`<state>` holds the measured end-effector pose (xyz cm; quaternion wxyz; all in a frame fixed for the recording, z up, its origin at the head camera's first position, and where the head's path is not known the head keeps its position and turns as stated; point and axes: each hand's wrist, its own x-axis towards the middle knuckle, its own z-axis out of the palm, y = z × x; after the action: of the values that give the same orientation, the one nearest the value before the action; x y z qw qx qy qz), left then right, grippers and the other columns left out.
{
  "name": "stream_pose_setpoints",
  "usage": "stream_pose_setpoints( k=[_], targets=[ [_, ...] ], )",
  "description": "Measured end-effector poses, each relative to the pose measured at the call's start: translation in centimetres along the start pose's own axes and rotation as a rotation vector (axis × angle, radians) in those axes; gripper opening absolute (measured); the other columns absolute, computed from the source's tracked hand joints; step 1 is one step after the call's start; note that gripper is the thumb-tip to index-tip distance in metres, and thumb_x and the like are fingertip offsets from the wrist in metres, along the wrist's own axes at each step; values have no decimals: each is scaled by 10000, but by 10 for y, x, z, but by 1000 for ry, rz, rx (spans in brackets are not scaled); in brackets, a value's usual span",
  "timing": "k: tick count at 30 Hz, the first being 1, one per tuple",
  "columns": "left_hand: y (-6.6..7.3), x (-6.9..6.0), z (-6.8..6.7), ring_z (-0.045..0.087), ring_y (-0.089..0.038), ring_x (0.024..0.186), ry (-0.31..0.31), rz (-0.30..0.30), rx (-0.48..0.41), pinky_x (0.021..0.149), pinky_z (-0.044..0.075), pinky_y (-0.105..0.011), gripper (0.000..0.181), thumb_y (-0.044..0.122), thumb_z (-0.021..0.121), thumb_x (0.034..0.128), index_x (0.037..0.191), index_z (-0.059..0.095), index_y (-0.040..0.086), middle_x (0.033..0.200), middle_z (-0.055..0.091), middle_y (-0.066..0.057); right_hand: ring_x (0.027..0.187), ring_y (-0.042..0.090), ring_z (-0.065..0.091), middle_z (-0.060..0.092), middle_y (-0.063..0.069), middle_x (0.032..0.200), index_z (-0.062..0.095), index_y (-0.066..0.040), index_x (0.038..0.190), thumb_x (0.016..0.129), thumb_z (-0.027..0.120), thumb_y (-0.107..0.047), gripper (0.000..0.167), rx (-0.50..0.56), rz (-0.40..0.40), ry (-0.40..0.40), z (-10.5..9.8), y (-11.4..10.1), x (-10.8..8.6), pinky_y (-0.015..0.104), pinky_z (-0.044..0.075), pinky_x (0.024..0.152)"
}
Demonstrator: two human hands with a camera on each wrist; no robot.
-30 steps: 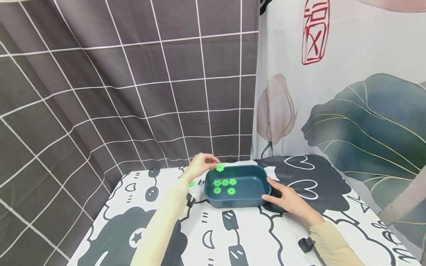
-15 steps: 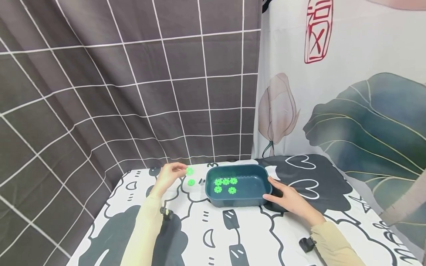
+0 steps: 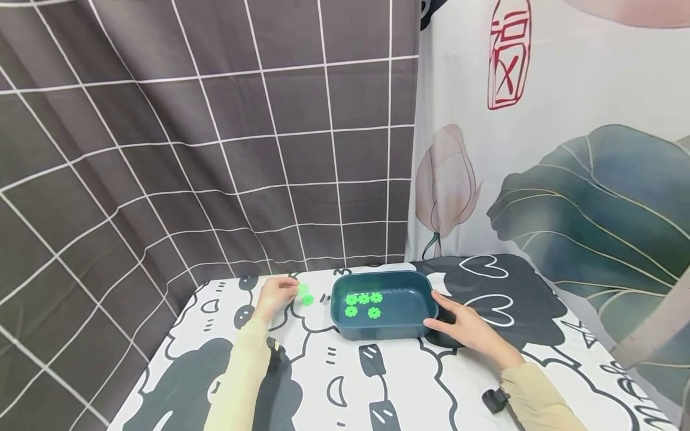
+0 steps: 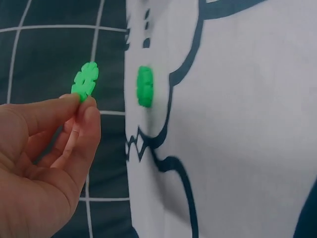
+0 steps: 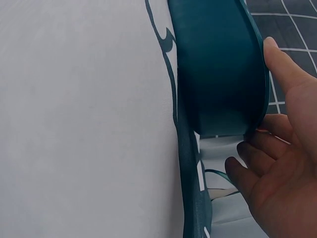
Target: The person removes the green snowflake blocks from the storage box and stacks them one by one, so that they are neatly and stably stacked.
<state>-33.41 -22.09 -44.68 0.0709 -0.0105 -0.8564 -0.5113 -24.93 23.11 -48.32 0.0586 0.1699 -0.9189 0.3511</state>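
left wrist view: left hand [image 4: 47,148] pinches a green disc [image 4: 85,80] (a second disc [image 4: 145,87] lies near); head view: right hand [image 3: 465,323] grips the blue container [image 3: 385,331].

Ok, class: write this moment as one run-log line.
left hand: pinches green flower; right hand: holds bin; in bin: five flowers; on cloth: one flower

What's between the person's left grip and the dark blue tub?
The head view shows it: beyond the pinched green piece in the left grip, a loose green piece lies on the patterned cloth; from there to the tub, the cloth is bare.
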Motion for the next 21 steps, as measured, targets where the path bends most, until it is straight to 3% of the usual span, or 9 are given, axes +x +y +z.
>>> stream_pose_setpoints(
  k=[9,15,21],
  targets=[
    [-8,4,17,711,-224,802,-4,-63,82,741,591,-291,208,-30,655,831,1022,719,-80,997,730,-208,1406,443,370,410,209,1541,409,-6,1514,919,694,-498,823,4,-2,1,2,0,2,613,338,1103],
    [-8,9,22,653,-128,693,2,-90,104,669,557,-234,204,-32,666,808,1000,724,-74,924,731,-173,1409,445,364,401,214,1544,399,-4,1518,924,688,-498,825,7,10,-8,0,0,0,614,339,1102],
    [-8,10,27,622,-119,684,-12,-130,128,659,530,-226,212,-15,677,807,1008,729,-57,897,729,-136,1413,443,358,393,207,1552,393,-9,1523,925,682,-504,828,7,13,-8,0,1,-1,615,334,1105]
  ],
)
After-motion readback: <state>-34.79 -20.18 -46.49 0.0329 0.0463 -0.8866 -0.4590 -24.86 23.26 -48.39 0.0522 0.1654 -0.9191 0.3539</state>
